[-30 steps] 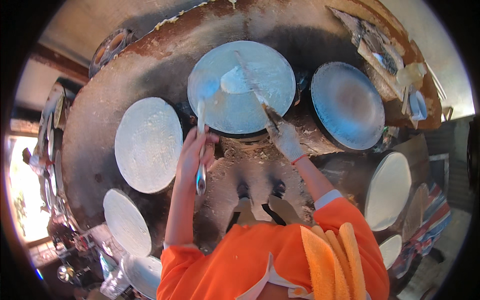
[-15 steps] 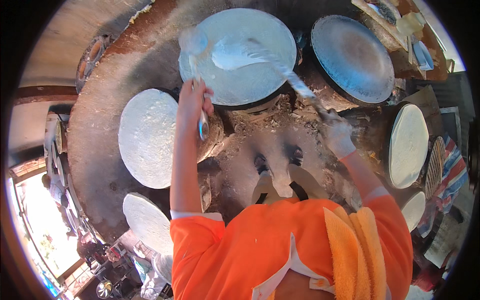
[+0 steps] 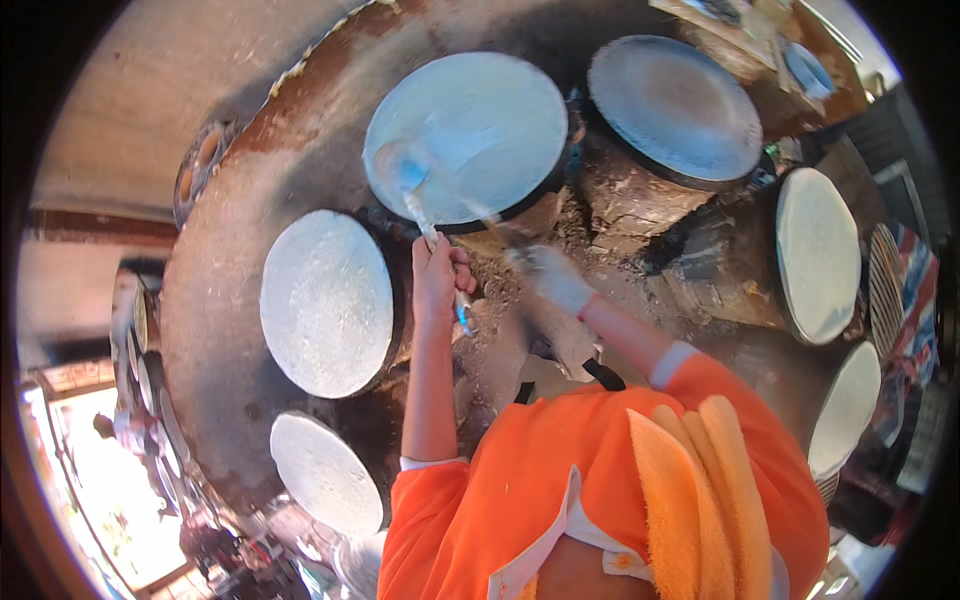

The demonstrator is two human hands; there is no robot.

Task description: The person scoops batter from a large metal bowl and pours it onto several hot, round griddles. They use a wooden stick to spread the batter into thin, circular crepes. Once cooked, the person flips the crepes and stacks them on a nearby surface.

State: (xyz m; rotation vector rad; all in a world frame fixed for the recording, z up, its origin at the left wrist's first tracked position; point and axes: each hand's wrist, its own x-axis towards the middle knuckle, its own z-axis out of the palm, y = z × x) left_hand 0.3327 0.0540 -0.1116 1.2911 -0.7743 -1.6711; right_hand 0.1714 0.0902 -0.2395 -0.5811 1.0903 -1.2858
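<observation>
My bare left hand (image 3: 437, 280) is closed around the handle of a ladle (image 3: 403, 165). The ladle's round bowl is over the near left part of a large round griddle (image 3: 510, 105), whose top is covered with a thin, pale layer of batter. My right hand (image 3: 555, 278), in a whitish glove, grips a long-handled spreader (image 3: 490, 222). Motion smears this tool, and its head cannot be made out clearly at the griddle's near edge.
A darker bare griddle (image 3: 680, 110) stands to the right. White sheets top other griddles: two at left (image 3: 328, 305) (image 3: 325, 475) and two at right (image 3: 818, 255) (image 3: 845, 410). A wooden board with a bluish bowl (image 3: 808, 70) is at the far right.
My right hand has swung left and closer to my left hand, pulling the spreader to the near edge. The ladle bowl has come nearer across the griddle. The whole view has shifted.
</observation>
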